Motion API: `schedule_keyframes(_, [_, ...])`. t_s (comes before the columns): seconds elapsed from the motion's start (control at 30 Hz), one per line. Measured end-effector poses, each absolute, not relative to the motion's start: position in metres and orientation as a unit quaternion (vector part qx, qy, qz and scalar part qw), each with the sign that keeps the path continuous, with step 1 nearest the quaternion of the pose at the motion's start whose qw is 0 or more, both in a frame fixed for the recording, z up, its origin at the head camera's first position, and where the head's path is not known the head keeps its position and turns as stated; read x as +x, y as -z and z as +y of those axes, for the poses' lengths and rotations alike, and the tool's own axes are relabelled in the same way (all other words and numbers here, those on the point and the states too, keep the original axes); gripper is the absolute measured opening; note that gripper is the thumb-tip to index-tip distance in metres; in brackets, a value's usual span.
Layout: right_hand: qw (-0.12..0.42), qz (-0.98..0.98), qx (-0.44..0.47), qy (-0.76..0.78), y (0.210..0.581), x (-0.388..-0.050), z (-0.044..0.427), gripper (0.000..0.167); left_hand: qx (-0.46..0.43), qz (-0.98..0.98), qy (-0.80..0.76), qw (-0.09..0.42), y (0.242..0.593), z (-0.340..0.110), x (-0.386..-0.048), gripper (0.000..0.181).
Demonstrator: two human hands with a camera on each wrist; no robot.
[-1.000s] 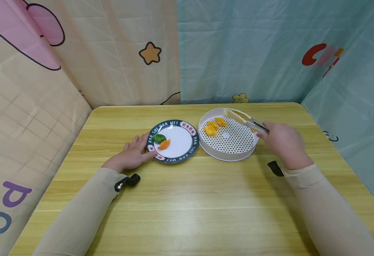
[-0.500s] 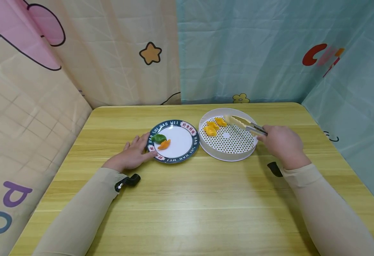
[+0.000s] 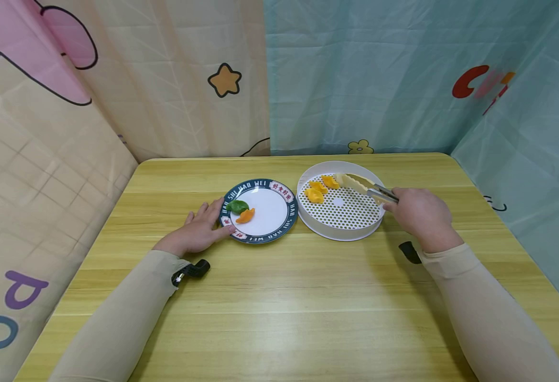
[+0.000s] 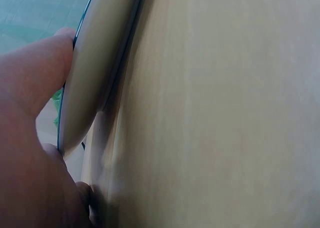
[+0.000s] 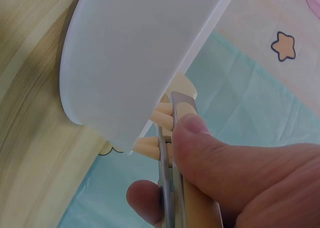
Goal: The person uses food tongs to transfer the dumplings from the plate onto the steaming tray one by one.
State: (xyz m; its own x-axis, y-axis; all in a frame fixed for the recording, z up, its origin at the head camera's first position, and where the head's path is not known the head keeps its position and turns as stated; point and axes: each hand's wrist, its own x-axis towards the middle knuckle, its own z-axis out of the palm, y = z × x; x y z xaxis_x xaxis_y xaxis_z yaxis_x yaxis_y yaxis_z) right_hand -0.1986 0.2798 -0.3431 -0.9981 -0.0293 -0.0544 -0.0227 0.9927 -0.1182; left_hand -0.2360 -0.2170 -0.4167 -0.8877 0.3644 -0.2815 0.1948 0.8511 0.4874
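My left hand [image 3: 198,231] rests at the left edge of a blue-rimmed white plate [image 3: 272,212], thumb on the rim and fingers spread. On that plate lie a green piece [image 3: 238,207] and an orange piece [image 3: 246,216], side by side. The right hand [image 3: 422,217] grips metal tongs [image 3: 379,191] with cream tips, which reach over the wall of a round white perforated tray [image 3: 341,233]. Several yellow-orange pieces [image 3: 315,195] lie in its left part, the tips beside the rearmost one [image 3: 329,182]. In the right wrist view, the thumb presses the tongs [image 5: 177,153].
The wooden table [image 3: 279,307] carries the plate and the tray close together near its back edge. Patterned curtains [image 3: 355,79] stand behind it and at both sides.
The right hand and tongs have moved slightly down, the tips lowering toward the rearmost yellow-orange piece. The left hand and the plate have stayed in place.
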Motion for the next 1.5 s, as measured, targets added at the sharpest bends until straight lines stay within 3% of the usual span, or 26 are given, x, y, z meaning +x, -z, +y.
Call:
schedule_keyframes(0.47, [0.025, 0.997, -0.011, 0.077, 0.332, -0.194, 0.271, 0.035, 0.150, 0.945, -0.228, 0.183, 0.422, -0.219, -0.239, 0.103])
schedule_keyframes(0.8, [-0.011, 0.990, -0.118, 0.078, 0.320, -0.179, 0.217, 0.039, 0.150, 0.946, -0.222, 0.184, 0.420, -0.218, -0.240, 0.101])
schedule_keyframes(1.07, [0.014, 0.979, -0.181, 0.094, 0.330, -0.177, 0.167, 0.050, 0.149, 0.946, -0.222, 0.183, 0.421, -0.219, -0.238, 0.102])
schedule_keyframes(1.27, [0.046, 0.976, -0.198, 0.079, 0.333, -0.183, 0.140, 0.039, 0.148, 0.945, -0.226, 0.183, 0.421, -0.220, -0.238, 0.101])
schedule_keyframes(1.5, [0.086, 0.978, -0.181, 0.055, 0.334, -0.189, 0.121, 0.058, 0.153, 0.945, -0.229, 0.179, 0.421, -0.220, -0.239, 0.101])
